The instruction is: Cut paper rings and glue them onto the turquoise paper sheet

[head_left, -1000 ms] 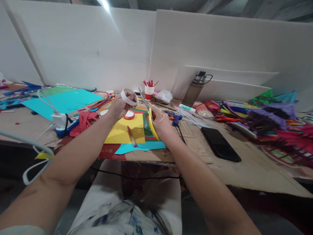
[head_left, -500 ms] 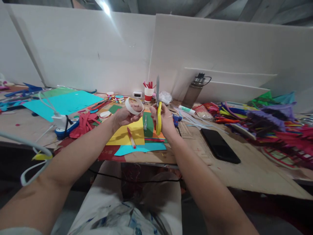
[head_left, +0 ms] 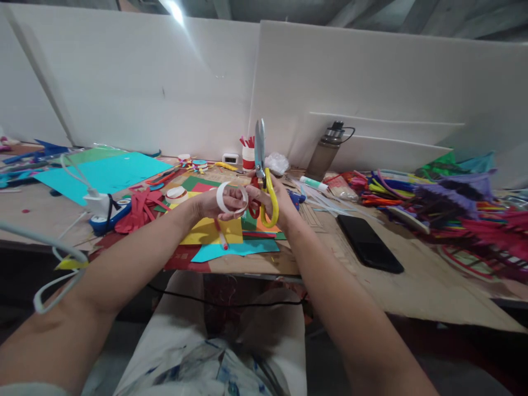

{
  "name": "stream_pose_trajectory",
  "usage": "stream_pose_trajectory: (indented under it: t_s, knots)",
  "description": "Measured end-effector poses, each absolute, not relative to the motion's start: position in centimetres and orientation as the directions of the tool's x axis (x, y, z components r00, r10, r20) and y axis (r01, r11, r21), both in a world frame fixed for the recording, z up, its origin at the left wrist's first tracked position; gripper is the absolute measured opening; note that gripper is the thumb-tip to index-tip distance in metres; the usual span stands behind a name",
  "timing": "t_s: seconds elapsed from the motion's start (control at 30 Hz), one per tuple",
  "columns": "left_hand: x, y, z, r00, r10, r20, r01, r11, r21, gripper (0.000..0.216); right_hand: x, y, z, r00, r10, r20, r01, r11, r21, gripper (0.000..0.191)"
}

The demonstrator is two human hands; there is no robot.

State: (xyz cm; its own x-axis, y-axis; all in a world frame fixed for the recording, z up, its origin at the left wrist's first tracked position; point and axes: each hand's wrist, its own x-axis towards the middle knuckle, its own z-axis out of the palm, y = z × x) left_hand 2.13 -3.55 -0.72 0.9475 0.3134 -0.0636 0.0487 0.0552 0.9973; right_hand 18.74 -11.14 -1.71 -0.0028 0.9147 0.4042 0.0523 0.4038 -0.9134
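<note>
My left hand (head_left: 231, 203) is closed on a thin white ring (head_left: 224, 198), which looks like a paper band; its exact kind is hard to make out. In my right hand (head_left: 275, 201) is a pair of scissors (head_left: 259, 146) with red and yellow handles, blades pointing up. The two hands meet close together, fingertips near the ring's right side. Beneath them lie yellow paper (head_left: 196, 234), a blue paper piece (head_left: 237, 250) and a red-and-white marker (head_left: 223, 239).
A black phone (head_left: 369, 243) lies on the cardboard at right. Behind it stand a grey bottle (head_left: 324, 155) and a cup of red sticks (head_left: 248, 158). Red strips (head_left: 140, 212) and a power strip (head_left: 109, 214) are at left. Colourful craft pieces (head_left: 454, 192) pile up at far right.
My left hand has moved right and slightly down with the ring, now nearly touching the right hand. The scissors have turned, showing their blades broader and leaning left.
</note>
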Motion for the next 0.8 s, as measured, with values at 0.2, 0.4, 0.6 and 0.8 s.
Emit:
stream_pose_trajectory:
  t_s: [0.2, 0.4, 0.6, 0.8]
  knots:
    - [2.1, -3.2, -1.6, 0.94, 0.335, -0.062, 0.049, 0.047, 0.998, 0.032, 18.8, -11.3, -1.8, -0.045, 0.914, 0.402, 0.032, 0.404, -0.914, 0.053]
    - [2.2, -2.1, -1.5, 0.846, 0.534, 0.011, -0.075, 0.099, 0.992, 0.025, 19.2, -10.3, -1.8, 0.124, 0.904, 0.409, 0.069, 0.403, -0.913, 0.053]
    - [2.2, -2.2, -0.6, 0.729, 0.684, 0.032, -0.19, 0.158, 0.969, 0.037, 19.8, -9.3, -2.4, 0.272, 0.878, 0.394, 0.028, 0.402, -0.915, 0.051]
    - [2.1, -2.8, -0.6, 0.64, 0.751, 0.162, -0.2, -0.04, 0.979, 0.032, 20.1, -8.8, -2.7, 0.297, 0.892, 0.341, -0.063, 0.375, -0.925, 0.051]
